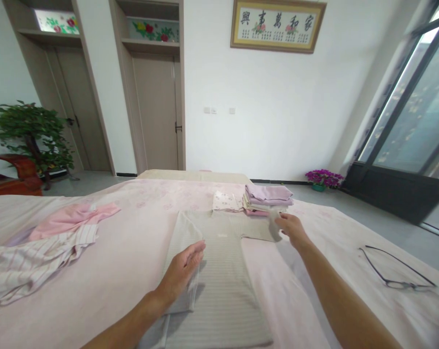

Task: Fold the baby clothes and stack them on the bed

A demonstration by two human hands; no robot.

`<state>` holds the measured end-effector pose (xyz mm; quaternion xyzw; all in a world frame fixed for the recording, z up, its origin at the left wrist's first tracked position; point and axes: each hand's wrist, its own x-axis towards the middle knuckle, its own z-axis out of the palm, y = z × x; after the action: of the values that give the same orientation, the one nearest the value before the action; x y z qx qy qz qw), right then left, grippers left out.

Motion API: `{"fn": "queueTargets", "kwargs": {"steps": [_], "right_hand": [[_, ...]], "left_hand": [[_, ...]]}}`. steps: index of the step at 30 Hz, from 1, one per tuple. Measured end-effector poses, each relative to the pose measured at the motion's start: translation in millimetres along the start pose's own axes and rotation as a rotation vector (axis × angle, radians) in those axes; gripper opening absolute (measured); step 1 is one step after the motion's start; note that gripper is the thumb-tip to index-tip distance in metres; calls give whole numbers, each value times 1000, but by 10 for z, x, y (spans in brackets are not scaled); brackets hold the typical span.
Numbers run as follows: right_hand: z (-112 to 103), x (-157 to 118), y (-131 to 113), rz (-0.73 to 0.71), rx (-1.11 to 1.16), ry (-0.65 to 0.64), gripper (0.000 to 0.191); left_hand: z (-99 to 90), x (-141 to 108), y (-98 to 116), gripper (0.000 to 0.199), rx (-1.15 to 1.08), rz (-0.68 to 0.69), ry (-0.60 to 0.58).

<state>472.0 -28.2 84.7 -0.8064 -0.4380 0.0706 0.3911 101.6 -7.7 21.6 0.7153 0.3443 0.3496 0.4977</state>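
A pale grey-green striped shirt [222, 286] lies spread on a pink sheet in front of me, its left side folded inward. My right hand [292, 229] pinches the end of the shirt's right sleeve [255, 228], which stretches out sideways with its cuff lifted. Over the folded left part hovers my left hand [183, 270], fingers stretched out and holding nothing; whether it touches the fabric I cannot tell. Just beyond the right sleeve stands a stack of folded clothes [269, 194], lilac on top. Beside it is a folded white cloth with a small print [224, 201].
On the left lie a crumpled pink garment [72, 219] and a striped garment [33, 266]. Eyeglasses [404, 284] rest on the sheet [139, 271] at the right. Beyond are a wooden chair [15, 169], a potted plant [30, 131] and purple flowers [323, 178].
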Motion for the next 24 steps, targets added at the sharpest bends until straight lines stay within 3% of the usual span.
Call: {"fn": "queueTargets", "kwargs": {"steps": [2, 4, 5, 7, 10, 12, 14, 17, 24], "right_hand": [[273, -227, -407, -78, 118, -115, 41], [532, -513, -748, -220, 461, -449, 49], [633, -649, -866, -264, 542, -593, 52], [744, -855, -957, -283, 582, -703, 56], [698, -945, -757, -177, 428, -599, 48], [591, -934, -514, -128, 213, -492, 47], [491, -957, -304, -125, -5, -476, 50], [418, -1109, -162, -152, -162, -566, 53], [468, -1411, -223, -114, -79, -635, 66]], "left_hand": [[88, 123, 80, 57, -363, -86, -12], [174, 260, 125, 54, -630, -183, -14], [208, 328, 128, 51, -725, -236, 2], [244, 453, 96, 42, -826, -339, 94], [209, 588, -16, 26, -791, -412, 317], [139, 644, -86, 21, -746, -393, 397], [53, 684, -125, 21, -739, -364, 416], [-71, 738, -129, 24, -723, -307, 432], [-346, 879, -50, 20, -657, -241, 458]]}}
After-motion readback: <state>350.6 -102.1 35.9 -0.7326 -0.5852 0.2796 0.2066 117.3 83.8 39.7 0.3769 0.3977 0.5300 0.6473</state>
